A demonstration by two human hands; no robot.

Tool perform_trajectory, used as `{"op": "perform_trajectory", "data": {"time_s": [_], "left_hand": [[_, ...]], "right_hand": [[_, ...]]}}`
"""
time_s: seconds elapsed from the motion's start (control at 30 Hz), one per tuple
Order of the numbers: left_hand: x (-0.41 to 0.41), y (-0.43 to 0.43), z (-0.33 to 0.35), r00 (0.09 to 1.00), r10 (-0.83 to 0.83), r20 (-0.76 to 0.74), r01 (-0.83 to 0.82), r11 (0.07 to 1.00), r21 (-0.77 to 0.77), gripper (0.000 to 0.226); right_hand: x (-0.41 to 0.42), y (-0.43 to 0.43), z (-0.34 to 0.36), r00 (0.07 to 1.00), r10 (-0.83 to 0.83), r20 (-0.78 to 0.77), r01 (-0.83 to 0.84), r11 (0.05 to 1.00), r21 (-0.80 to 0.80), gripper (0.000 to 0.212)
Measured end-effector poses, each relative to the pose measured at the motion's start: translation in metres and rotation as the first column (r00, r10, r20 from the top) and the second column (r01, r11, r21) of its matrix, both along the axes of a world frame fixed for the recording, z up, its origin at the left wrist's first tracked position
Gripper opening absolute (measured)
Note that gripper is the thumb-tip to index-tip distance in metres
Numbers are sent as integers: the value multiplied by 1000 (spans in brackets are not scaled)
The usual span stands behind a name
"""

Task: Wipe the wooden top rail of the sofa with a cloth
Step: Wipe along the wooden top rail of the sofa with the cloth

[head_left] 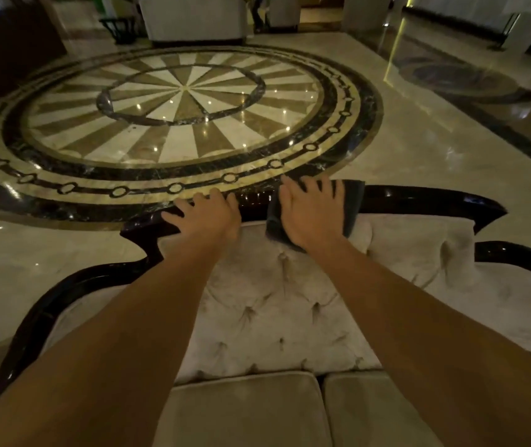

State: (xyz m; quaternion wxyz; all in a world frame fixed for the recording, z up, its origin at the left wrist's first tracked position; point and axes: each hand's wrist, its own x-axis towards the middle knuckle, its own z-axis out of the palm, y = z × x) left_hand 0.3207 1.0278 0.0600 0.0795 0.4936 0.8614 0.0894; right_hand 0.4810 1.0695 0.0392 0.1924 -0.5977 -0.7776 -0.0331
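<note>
The sofa's dark glossy wooden top rail point(418, 201) runs across the middle of the view, above the tufted beige backrest point(277, 304). A dark grey cloth point(352, 201) is draped over the rail near its centre. My right hand point(314, 212) lies flat on the cloth with fingers spread, pressing it onto the rail. My left hand point(206, 217) rests on the bare rail just left of the cloth, fingers curled over the far edge. Most of the cloth is hidden under my right hand.
Two beige seat cushions point(244, 411) lie below the backrest. Dark curved wooden arms point(48, 301) frame the sofa on both sides. Behind the sofa spreads a polished marble floor with a round inlaid medallion point(180, 101). A white upholstered seat point(193, 17) stands far back.
</note>
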Motion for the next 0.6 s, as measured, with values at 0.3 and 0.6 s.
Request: {"op": "perform_trajectory", "data": {"time_s": [0.3, 0.6], "left_hand": [[29, 21, -7, 986, -164, -32, 165, 985, 42, 57], [30, 25, -11, 981, -168, -92, 171, 985, 17, 54]], "right_hand": [[154, 58, -7, 953, -298, -63, 292, 953, -82, 55], [54, 19, 2, 991, 132, 36, -132, 991, -1, 50]]}}
